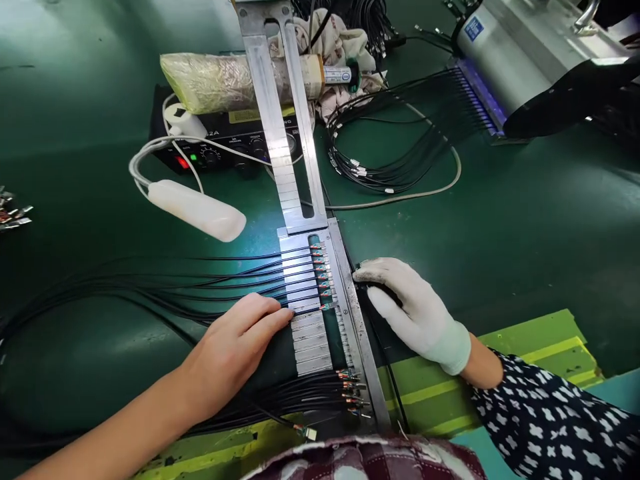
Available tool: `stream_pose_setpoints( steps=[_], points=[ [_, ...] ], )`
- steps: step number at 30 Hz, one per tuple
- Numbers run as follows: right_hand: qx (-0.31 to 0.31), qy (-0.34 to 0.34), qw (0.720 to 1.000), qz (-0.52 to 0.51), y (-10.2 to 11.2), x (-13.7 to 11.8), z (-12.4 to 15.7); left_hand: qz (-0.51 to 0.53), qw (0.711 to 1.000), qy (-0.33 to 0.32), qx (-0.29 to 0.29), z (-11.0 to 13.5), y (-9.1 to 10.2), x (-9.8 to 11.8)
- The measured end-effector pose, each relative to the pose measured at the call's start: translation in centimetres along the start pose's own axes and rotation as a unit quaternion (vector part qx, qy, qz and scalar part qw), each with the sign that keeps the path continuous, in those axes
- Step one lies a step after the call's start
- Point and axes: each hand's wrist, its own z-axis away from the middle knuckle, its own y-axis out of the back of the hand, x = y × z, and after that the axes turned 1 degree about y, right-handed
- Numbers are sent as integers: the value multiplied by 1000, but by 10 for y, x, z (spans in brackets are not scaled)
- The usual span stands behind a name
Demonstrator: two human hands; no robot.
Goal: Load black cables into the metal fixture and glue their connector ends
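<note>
My left hand (235,347) is bare, its fingertips closed on a black cable (306,311) lying in a slotted metal fixture (313,343). Above it, several more black cables (260,272) lie side by side in the slots, their stripped coloured wire ends (323,268) pointing right. My right hand (410,303), in a white glove, is beside the fixture's metal bar (357,327). Its thumb and fingers are bent together around something dark, mostly hidden. A thin black cord (387,360) runs down from near those fingertips.
A bundle of stripped cables (300,393) lies near the front edge. Behind are a slotted metal arm (293,133), a black control box (225,143), a white rounded handpiece (197,210) and a plastic-wrapped tool (215,80). A grey machine (525,60) with coiled cables (370,170) stands at right.
</note>
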Motion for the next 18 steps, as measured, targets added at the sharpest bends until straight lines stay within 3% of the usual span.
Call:
stream_pose_setpoints(
  steps=[4, 7, 12, 18],
  points=[
    [-12, -5, 1000, 3, 1, 0, -1, -11, 999, 5, -46, -8, 6, -3],
    [-13, -4, 1000, -1, 2, 1, -2, -20, 997, 45, -53, -14, 7, 6],
    [-18, -6, 1000, -3, 3, 0, -2, -67, 995, 73, 6, -15, 1, 19],
    [-28, -11, 1000, 3, 3, 0, -3, -138, 988, -3, 68, -11, -13, 15]
  ],
)
